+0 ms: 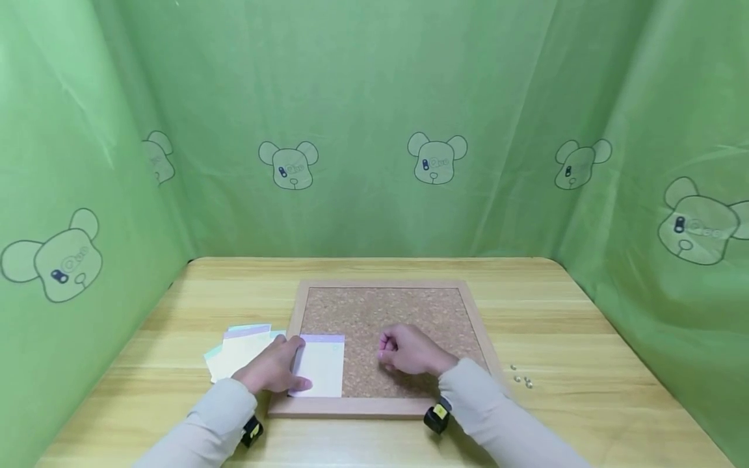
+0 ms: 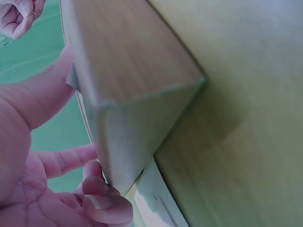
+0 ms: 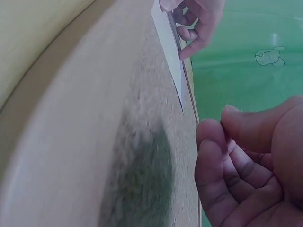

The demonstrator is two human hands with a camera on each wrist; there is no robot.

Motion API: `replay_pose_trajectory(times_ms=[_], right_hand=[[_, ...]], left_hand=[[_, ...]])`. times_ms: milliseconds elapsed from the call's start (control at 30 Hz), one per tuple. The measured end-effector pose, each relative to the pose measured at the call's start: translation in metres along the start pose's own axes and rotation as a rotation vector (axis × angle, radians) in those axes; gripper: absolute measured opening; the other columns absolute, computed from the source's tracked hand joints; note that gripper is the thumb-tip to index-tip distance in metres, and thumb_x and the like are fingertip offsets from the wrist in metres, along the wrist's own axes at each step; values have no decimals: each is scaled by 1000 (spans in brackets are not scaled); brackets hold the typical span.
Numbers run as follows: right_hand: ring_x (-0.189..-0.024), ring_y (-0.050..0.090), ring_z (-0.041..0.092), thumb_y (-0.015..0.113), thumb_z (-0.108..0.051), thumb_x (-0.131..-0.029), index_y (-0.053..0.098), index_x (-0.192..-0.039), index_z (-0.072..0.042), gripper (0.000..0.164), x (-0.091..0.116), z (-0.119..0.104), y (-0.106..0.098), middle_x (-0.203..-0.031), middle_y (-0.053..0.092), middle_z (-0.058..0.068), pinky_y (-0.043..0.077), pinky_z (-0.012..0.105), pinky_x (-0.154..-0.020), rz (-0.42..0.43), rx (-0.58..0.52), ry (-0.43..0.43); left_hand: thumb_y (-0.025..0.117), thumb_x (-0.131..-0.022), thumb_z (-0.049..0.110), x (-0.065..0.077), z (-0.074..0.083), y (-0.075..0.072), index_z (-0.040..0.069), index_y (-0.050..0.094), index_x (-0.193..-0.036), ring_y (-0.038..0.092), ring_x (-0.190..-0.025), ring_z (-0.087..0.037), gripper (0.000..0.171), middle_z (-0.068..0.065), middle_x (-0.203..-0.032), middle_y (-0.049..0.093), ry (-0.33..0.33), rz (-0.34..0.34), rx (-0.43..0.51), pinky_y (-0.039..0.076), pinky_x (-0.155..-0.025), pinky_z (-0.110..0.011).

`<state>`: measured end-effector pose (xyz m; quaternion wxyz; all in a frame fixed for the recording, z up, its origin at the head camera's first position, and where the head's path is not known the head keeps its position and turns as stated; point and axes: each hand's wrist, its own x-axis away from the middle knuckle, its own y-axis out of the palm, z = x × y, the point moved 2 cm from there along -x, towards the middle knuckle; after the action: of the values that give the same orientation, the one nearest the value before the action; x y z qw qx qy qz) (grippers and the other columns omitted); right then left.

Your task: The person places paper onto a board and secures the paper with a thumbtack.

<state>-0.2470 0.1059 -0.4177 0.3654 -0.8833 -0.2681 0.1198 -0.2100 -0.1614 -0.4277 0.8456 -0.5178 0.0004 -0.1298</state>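
A white note sheet (image 1: 322, 370) with a purple top strip lies on the left part of the wood-framed corkboard (image 1: 380, 407). My left hand (image 1: 275, 367) rests at the sheet's left edge, its thumb pressing near the bottom corner. In the left wrist view, that thumb touches a corner of paper, while other fingers sit beside the frame. Over the cork hovers my right hand (image 1: 412, 351), fingers curled. The right wrist view shows its thumb (image 3: 251, 127) and index fingertip pinched together, with a tiny dark thing between them, too small to identify.
Several overlapping note sheets (image 1: 246, 348) lie on the table left of the board. Several small shiny tack-like pieces (image 1: 528, 382) are scattered to its right. A green curtain (image 1: 374, 214) with bear-head drawings surrounds the wooden table (image 1: 562, 325).
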Motion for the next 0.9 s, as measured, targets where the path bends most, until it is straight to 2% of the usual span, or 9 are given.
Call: replay_pose_trajectory(times_ms=[267,567,900], right_hand=[[-57,57,10,66,0,-88,61,-78,-8,13,-9,-10,8,-64,58,-2,49,24,-52,-22,-7,-53],[-56,57,9,66,0,-87,62,-79,-6,11,-19,-19,16,-63,58,-4,48,23,-53,-35,4,-81],[-53,55,8,66,-1,-88,61,-76,-9,16,-37,-23,30,-61,60,-1,45,21,-51,-66,11,-98]], left_hand=[[87,-68,28,-1,1,0,-2,51,-132,55,-86,-25,80,-15,-102,53,-18,-16,7,52,-85,-48],[89,-64,22,-4,-3,-6,1,51,-132,53,-88,-24,81,-12,-102,51,6,-105,-6,49,-90,-50],[88,-66,23,-2,-2,-6,4,51,-132,55,-89,-27,79,-14,-107,50,-3,-123,-13,51,-87,-53]])
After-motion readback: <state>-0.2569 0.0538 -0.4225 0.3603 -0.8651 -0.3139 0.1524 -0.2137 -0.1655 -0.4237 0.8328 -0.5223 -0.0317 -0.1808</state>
